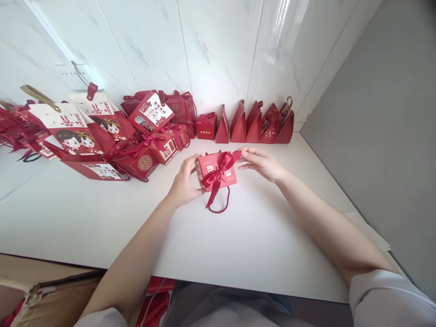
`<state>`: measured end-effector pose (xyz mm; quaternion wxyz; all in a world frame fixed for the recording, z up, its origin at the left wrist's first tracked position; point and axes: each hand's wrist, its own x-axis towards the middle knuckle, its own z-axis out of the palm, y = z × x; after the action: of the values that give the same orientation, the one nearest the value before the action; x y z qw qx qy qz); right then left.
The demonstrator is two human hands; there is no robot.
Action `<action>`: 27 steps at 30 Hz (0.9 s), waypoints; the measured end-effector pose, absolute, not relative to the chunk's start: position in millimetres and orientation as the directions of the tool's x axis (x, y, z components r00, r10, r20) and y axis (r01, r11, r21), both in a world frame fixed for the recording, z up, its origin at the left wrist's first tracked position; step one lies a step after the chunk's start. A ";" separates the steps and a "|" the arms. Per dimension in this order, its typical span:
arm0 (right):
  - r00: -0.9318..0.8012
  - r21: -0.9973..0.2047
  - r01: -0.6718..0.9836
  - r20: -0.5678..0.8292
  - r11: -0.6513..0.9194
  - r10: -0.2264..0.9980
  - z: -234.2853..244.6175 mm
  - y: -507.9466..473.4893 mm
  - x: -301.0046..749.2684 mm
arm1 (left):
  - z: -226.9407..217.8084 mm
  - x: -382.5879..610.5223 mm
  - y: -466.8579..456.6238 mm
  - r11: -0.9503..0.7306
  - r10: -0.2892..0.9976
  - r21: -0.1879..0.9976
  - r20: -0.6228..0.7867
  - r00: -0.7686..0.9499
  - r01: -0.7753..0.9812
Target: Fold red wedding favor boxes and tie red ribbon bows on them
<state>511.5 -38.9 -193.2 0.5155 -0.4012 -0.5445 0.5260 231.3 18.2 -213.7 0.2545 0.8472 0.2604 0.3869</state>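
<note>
A small red gift box (pixel 205 164) with white characters sits in front of me, above or on the white table. Its glossy red satin ribbon (pixel 217 177) is tied in a bow across the face, and one tail hangs down. A dark red cord handle (pixel 227 202) loops out below the box. My left hand (pixel 185 182) grips the box by its left side, thumb below and fingers behind. On the right, my right hand (pixel 262 164) has its fingertips closed at the ribbon's right end, with the lower fingers partly stretched out.
Red gift boxes (pixel 141 161) and larger printed boxes (pixel 76 136) are heaped at the left. Several peaked red boxes (pixel 254 125) line the tiled wall (pixel 218 50), beside a small cube box (pixel 206 127). A grey panel (pixel 381 113) bounds the right; a cardboard box (pixel 54 299) stands lower left.
</note>
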 end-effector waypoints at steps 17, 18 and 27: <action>-0.003 -0.945 -0.325 -0.027 -0.027 1.000 -193.1 -46.4 495.4 | -231.4 234.3 26.0 -0.636 0.719 0.747 0.482 0.500 0.193; -0.001 -0.953 -0.300 -0.030 -0.029 1.000 -194.1 -46.2 494.1 | -231.3 233.8 27.2 -0.624 0.729 0.761 0.486 0.483 0.176; -0.092 -0.935 -0.337 -0.086 -0.112 0.992 -217.5 -50.5 455.7 | -236.2 231.4 36.7 -0.676 0.736 0.696 0.618 0.276 0.244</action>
<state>455.7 -50.5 -217.5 0.5340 -0.4107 -0.3984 0.6224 231.4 36.7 -236.2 0.2419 0.7614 0.3219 0.5081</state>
